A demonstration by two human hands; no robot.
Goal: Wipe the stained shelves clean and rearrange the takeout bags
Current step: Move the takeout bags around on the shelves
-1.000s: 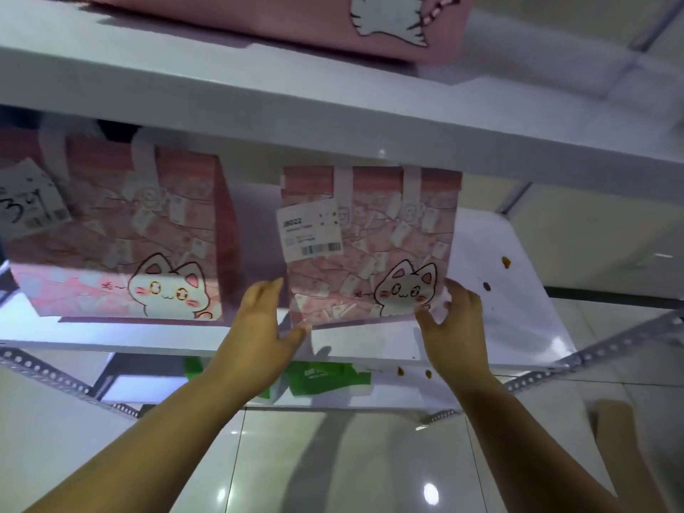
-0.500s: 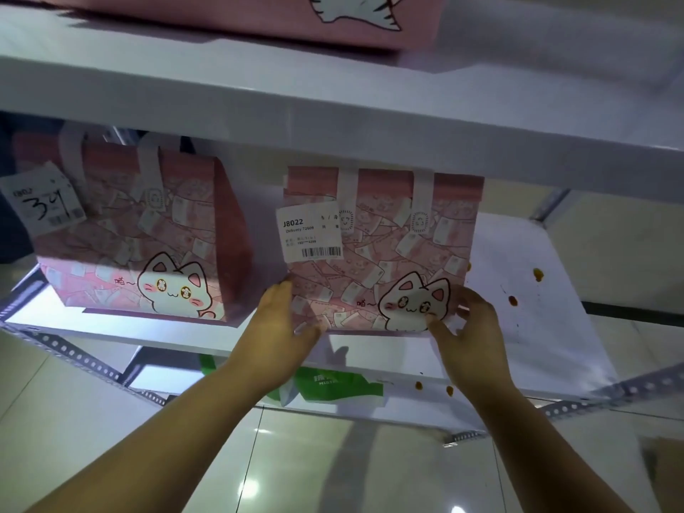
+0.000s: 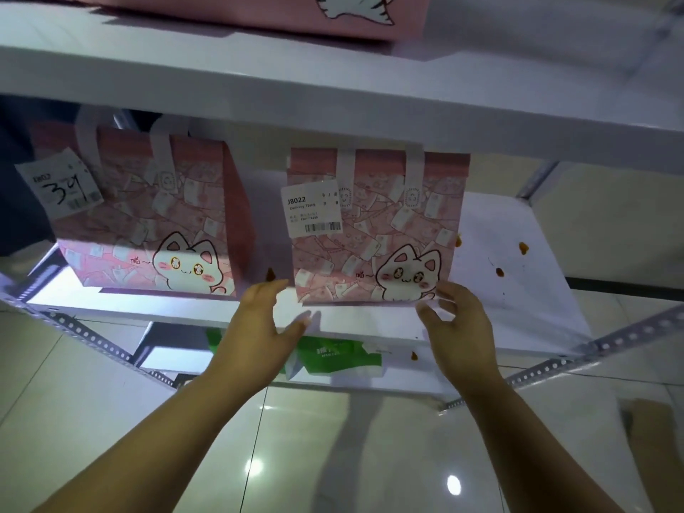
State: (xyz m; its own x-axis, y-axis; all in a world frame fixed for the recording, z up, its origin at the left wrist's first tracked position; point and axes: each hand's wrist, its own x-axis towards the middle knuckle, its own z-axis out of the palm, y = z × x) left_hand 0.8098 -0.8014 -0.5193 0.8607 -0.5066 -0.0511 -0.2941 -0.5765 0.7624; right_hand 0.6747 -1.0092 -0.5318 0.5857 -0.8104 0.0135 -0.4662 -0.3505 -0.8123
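Two pink cat-print takeout bags stand upright on the white middle shelf (image 3: 518, 327). The right bag (image 3: 377, 231) carries a printed label and sits near the shelf's front edge. The left bag (image 3: 155, 224) has a tag with handwritten numbers. My left hand (image 3: 259, 327) hovers just off the right bag's lower left corner, fingers relaxed and apart from it. My right hand (image 3: 459, 327) is at the bag's lower right corner, fingers spread and loose; its fingertips look barely off the bag. Brown stains (image 3: 522, 247) dot the shelf right of the bag, and one stain (image 3: 271, 274) lies between the bags.
A third pink bag (image 3: 333, 12) lies on the top shelf (image 3: 333, 90). A green bag (image 3: 333, 357) sits on the lower shelf, with a brown stain (image 3: 413, 355) beside it. Perforated metal rails (image 3: 592, 346) frame the shelves. Glossy tiled floor lies below.
Both hands held the right bag's lower corners earlier; now they have let go and drawn slightly back. The bag stands a little further right on the shelf.
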